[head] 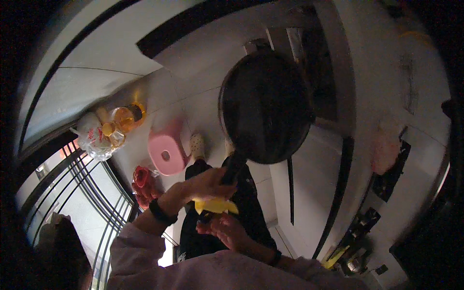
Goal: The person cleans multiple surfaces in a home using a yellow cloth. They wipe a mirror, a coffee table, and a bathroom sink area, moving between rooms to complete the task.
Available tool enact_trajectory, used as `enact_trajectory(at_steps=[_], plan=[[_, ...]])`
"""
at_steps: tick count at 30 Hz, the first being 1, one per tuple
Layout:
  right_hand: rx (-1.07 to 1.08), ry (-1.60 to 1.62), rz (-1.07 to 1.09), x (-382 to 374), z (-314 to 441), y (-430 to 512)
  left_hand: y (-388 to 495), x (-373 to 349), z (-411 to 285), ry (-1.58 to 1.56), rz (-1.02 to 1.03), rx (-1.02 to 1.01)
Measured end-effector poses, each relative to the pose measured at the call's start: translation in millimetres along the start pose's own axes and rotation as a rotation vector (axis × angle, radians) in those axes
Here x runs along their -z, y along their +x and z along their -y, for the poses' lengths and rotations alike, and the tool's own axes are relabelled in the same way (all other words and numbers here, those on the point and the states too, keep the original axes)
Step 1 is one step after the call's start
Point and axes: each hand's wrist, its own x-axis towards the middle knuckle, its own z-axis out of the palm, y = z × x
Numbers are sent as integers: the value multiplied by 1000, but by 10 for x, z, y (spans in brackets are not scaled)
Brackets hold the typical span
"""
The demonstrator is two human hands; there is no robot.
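Note:
A large round dark pan (266, 108) hangs in front of me, tilted, over the floor. My left hand (208, 183) is closed around its black handle (233, 168), near the end. Just below that hand is a thin yellow thing (214, 206), cloth-like, partly hidden by the fingers. My right hand (226, 230) is close under the yellow thing, palm partly turned up and fingers bent. A small dark object (206, 216) shows at its fingertips; dimness hides what it is and whether the hand grips it.
A pink plastic stool (166, 154) stands on the tiled floor, with a red bag (143, 183) near it. Beyond are amber bottles (125, 117) and a clear plastic bag (98, 139). A barred window or door (105, 195) is at left, white cabinets (308, 188) and a counter at right.

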Motion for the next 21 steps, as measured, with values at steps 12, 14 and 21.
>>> enact_trajectory(at_steps=[12,14,21], plan=[[442,60,-363,478,1584,756,1626,443,-715,162,20,-252],[595,-126,-489,495,1756,827,1743,495,-873,189,26,-274],[696,-298,-657,841,1812,984,2076,520,-1008,433,17,-170]])
